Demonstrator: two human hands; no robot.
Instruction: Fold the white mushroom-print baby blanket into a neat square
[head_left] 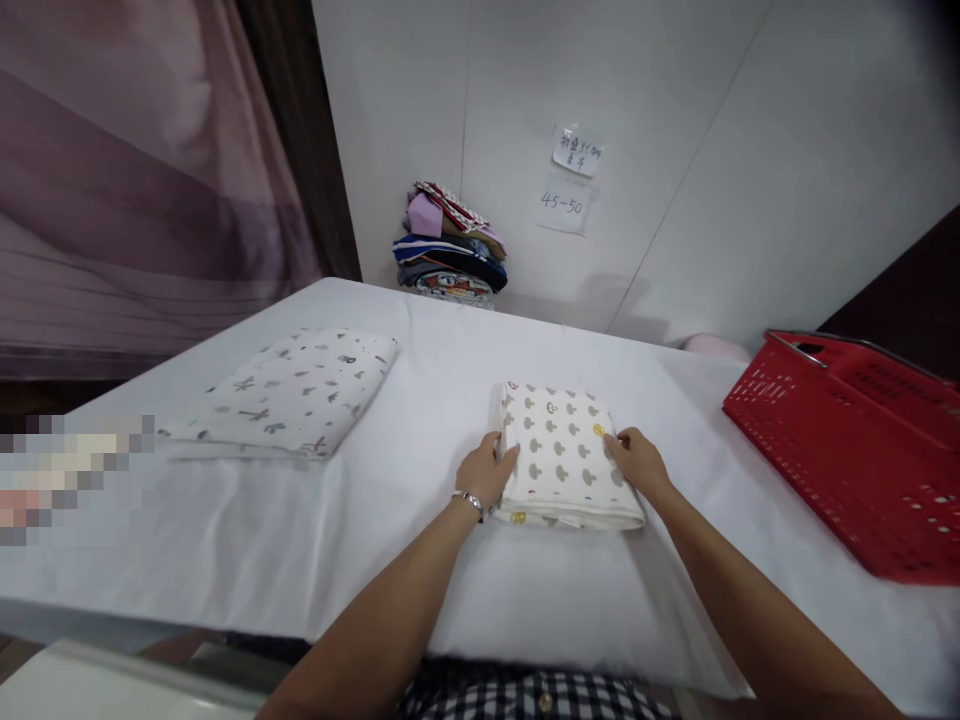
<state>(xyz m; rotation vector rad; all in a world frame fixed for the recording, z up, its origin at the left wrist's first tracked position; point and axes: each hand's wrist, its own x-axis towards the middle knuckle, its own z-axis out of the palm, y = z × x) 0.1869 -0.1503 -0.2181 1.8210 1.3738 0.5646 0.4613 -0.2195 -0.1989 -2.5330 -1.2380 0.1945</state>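
Note:
A white cloth (562,450) printed with grey mushrooms and a few yellow ones lies folded into a thick, roughly square bundle in front of me. My left hand (486,470), with a bracelet at the wrist, grips its left edge, thumb on top. At the opposite edge my right hand (637,462) pinches the side, its thumb also on the upper face and its other fingers partly hidden. Layered edges show along the near side. Further left, a second white cloth (300,390) with grey plant-like prints rests flat and loosely folded, apart from both hands.
A white-covered table (420,420) carries everything. On the right stands a red perforated basket (847,440) with a metal handle. Folded fabrics (450,250) are stacked by the wall, below and left of two paper notes (564,205). A purple curtain (150,200) hangs at left.

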